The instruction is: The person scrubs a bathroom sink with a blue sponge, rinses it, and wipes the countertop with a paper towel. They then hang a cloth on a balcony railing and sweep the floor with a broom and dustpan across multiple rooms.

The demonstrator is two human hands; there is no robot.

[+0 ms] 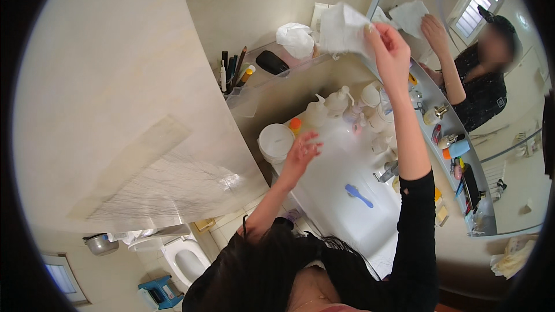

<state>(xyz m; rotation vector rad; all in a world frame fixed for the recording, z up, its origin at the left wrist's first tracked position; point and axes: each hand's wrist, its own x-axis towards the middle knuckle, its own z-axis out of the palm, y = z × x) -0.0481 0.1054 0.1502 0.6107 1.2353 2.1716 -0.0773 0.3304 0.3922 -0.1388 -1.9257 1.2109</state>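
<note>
My right hand (pixel 389 47), raised in front of the mirror, pinches a white tissue or cloth (pixel 344 30) that hangs to its left, slightly blurred. Lower down, my left hand (pixel 303 151) hovers over the left side of the white sink (pixel 334 169) with its fingers apart and nothing in them. Close to that hand are a round white lidded tub (pixel 276 142) and a small orange-capped bottle (pixel 295 125). A blue brush (pixel 359 195) lies in the basin. The mirror (pixel 438 0) reflects the raised arm and cloth.
Pump bottles (pixel 338 100) line the sink's back, near a metal faucet (pixel 387 171). Below the mirror, a narrow shelf (pixel 477 219) carries toiletries. A clear wall shelf (pixel 260 80) holds pencils, a black object (pixel 272 62) and a crumpled white bag (pixel 295 40). A toilet (pixel 189 262) stands lower left.
</note>
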